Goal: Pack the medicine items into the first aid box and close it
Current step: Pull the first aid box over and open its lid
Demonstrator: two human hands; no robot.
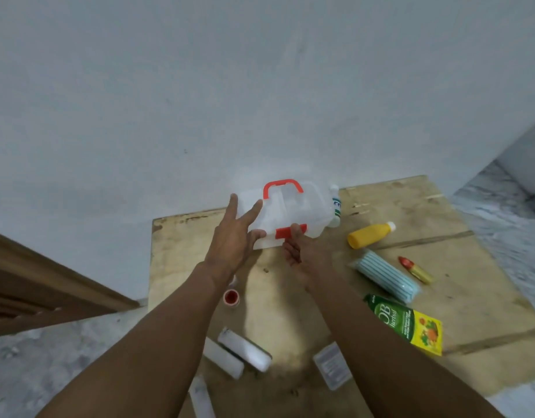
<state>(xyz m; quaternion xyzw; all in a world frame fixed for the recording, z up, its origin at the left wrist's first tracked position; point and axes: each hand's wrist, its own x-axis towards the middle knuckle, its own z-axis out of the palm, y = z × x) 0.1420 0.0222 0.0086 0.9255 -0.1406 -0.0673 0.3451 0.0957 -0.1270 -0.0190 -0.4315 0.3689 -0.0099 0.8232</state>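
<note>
At twelve o'clock on the table (411,224) we steady the box (296,206) with our spread left hand (233,236) while our right hand (302,257) seemingly pinches its red latch (285,233), which must open before packing.

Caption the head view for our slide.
Left hand steadies the first aid box; right hand holds its red latch.

"OB herbal" on green-yellow box (406,322)

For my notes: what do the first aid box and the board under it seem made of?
First aid box: likely translucent white plastic, glossy; inner dividers show through. Board: apparently bare plywood, matte; stained, with visible seams.
</note>
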